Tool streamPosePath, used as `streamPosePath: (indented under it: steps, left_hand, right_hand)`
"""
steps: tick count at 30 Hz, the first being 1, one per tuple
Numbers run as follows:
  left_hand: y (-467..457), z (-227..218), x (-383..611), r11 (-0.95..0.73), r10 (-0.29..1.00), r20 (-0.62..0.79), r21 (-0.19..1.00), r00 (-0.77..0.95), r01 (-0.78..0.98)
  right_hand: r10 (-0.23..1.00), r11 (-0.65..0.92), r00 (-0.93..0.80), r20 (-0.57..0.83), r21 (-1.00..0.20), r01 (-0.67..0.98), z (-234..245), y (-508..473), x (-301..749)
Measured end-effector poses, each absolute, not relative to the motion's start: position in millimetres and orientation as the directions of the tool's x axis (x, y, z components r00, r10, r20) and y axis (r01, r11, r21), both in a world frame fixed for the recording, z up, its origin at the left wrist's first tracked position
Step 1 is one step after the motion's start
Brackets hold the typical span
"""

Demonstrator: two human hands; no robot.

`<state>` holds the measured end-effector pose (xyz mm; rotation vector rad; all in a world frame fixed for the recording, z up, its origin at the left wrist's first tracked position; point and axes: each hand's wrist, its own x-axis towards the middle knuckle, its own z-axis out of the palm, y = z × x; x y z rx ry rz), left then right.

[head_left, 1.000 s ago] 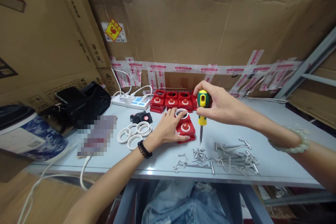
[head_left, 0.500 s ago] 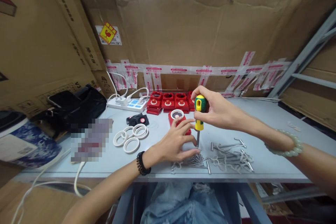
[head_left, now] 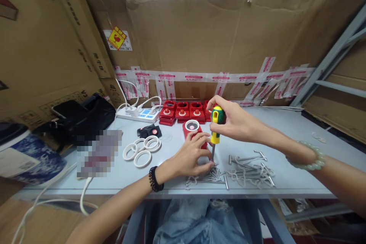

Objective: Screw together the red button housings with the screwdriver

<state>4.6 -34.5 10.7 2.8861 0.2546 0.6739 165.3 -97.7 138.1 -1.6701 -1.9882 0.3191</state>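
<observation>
My right hand (head_left: 238, 124) grips a screwdriver (head_left: 216, 122) with a green and yellow handle, held upright with its tip down at the near end of a pile of screws (head_left: 213, 175). My left hand (head_left: 190, 157) rests beside that tip, thumb and fingers pinched together at the pile; what they hold is too small to make out. Just behind the left hand lies a red housing (head_left: 195, 131) with a white ring (head_left: 192, 125) on its top.
A row of red housings (head_left: 183, 111) stands at the back before the cardboard wall (head_left: 200, 34). Loose white rings (head_left: 141, 150), a black part (head_left: 148, 131), a power strip (head_left: 137, 113) and a black bag (head_left: 85, 116) lie left. Metal hooks (head_left: 251, 167) lie right.
My left hand left the red housing and came forward to the screw pile, closing into a pinch. The screwdriver tip dropped toward the same spot. The view shifted slightly.
</observation>
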Motion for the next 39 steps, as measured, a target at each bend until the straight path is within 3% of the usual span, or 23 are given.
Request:
streamPosePath:
  steps: [5,10,13,16,19,23,27,31,35,39]
  left_hand:
    - [-30,16,1,-0.972,0.194,0.429,0.207,0.882,0.114]
    - [-8,30,-15,-0.948,0.311,0.488,0.226,0.815,0.226]
    - [11,31,-25,-0.922,0.378,0.412,0.251,0.829,0.296]
    - [25,28,-31,-0.887,0.401,0.289,0.36,0.869,0.289]
    - [30,25,-34,-0.872,0.407,0.275,0.401,0.871,0.28]
    - [31,21,-31,-0.875,0.446,0.364,0.367,0.817,0.314]
    - [27,16,-21,-0.841,0.538,0.483,0.253,0.69,0.479]
    - [20,17,-16,-0.802,0.561,0.51,0.141,0.652,0.58]
    - [21,21,-20,-0.865,0.486,0.497,0.159,0.719,0.475]
    - [27,16,-22,-0.902,0.377,0.412,0.366,0.829,0.229]
  right_hand:
    - [0.955,0.2,-0.061,0.29,-0.478,0.855,145,-97,168]
    - [0.95,0.185,-0.036,0.309,-0.467,0.865,146,-94,169]
    - [0.951,0.185,-0.036,0.306,-0.476,0.86,144,-93,170]
    - [0.95,0.189,-0.034,0.311,-0.483,0.855,144,-92,171]
    - [0.941,0.194,-0.024,0.336,-0.481,0.855,144,-92,170]
    - [0.921,0.23,-0.035,0.388,-0.468,0.853,141,-89,168]
    - [0.903,0.261,-0.05,0.427,-0.452,0.853,135,-84,167]
    - [0.886,0.296,-0.085,0.455,-0.416,0.86,130,-80,168]
    - [0.888,0.293,-0.088,0.451,-0.407,0.865,125,-78,170]
    - [0.9,0.278,-0.089,0.426,-0.405,0.871,122,-78,170]
